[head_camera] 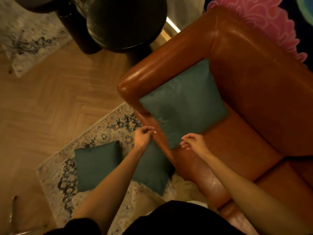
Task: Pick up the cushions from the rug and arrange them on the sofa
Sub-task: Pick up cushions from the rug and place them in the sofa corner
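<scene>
Teal cushion on sofa (183, 106): one placed, centre frame, against the armrest.
Cushions on rug (96, 168): I count two left, lower centre.
Left hand (144, 135): fingers loosely curled, empty.
Right hand (194, 141): same, empty.
Progress: I judge roughly a third.

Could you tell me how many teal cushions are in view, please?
3. One teal cushion lies on the leather sofa seat by the armrest; two lie on the patterned rug, the left and the right partly behind the forearm.
</scene>
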Available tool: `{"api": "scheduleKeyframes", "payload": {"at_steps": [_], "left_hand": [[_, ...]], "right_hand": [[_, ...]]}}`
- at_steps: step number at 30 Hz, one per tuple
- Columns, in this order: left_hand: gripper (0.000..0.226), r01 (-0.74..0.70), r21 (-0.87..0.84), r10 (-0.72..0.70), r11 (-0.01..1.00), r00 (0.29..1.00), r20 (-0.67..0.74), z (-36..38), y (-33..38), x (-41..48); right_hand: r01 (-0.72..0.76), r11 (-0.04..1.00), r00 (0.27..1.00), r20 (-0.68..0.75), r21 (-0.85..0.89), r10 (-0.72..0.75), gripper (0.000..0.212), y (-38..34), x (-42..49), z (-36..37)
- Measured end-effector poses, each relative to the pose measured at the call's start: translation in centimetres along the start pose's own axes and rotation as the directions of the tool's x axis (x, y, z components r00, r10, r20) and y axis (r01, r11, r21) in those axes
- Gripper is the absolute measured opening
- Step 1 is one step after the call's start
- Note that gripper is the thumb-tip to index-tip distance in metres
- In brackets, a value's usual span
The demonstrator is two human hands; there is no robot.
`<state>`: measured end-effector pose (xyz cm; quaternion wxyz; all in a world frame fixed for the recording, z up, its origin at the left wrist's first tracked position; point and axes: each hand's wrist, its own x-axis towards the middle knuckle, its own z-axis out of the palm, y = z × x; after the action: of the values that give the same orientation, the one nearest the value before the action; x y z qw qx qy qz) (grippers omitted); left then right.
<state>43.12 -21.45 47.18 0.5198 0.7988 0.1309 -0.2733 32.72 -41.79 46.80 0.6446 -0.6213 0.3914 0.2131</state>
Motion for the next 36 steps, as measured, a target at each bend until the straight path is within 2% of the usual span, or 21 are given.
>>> {"api": "scheduleKeyframes", "payload": {"at_steps": [5,9,13,16,20,24,29,32,36], "left_hand": [[0.020,0.055,-0.043,-0.055,0.998,0.998,0.008,-6.4,-5.5,-3.6],[0.016,0.074,0.010,-0.075,0.997,0.994,0.074,-12.2,-11.0,-4.7],[0.018,0.116,0.071,-0.128,0.991,0.970,0.207,-18.2,-16.6,-5.0],[0.019,0.154,0.113,-0.177,0.982,0.958,0.228,-21.6,-19.1,-5.6],[0.017,0.292,0.131,-0.317,0.947,0.908,0.272,-24.6,-21.4,-6.5],[0.021,0.391,0.173,-0.426,0.904,0.854,0.297,-24.9,-23.3,-5.7],[0.020,0.364,0.267,-0.441,0.892,0.832,0.338,-22.8,-26.3,-2.6],[0.020,0.366,0.294,-0.455,0.883,0.822,0.343,-20.4,-30.0,1.1],[0.021,0.351,0.308,-0.447,0.884,0.828,0.340,-16.5,-35.2,6.3]], "right_hand": [[0.035,0.999,0.999,0.008,-0.016,-0.035,0.021,1.8,-2.5,8.1],[0.007,1.000,1.000,0.017,-0.022,-0.007,0.022,3.8,-3.8,15.1],[-0.069,0.995,0.995,-0.070,0.073,0.074,0.018,7.7,-6.0,20.7],[-0.146,0.976,0.977,-0.134,0.163,0.169,0.016,11.3,-7.9,23.2],[-0.214,0.936,0.942,-0.194,0.278,0.272,0.013,16.3,-10.3,25.2],[-0.272,0.886,0.896,-0.238,0.374,0.375,0.014,20.9,-10.9,25.6],[-0.314,0.855,0.861,-0.256,0.413,0.439,0.013,25.7,-7.8,25.3],[-0.315,0.846,0.862,-0.243,0.431,0.444,0.013,29.0,-3.9,25.4],[-0.326,0.882,0.881,-0.229,0.341,0.414,0.012,34.4,2.7,25.5]]}}
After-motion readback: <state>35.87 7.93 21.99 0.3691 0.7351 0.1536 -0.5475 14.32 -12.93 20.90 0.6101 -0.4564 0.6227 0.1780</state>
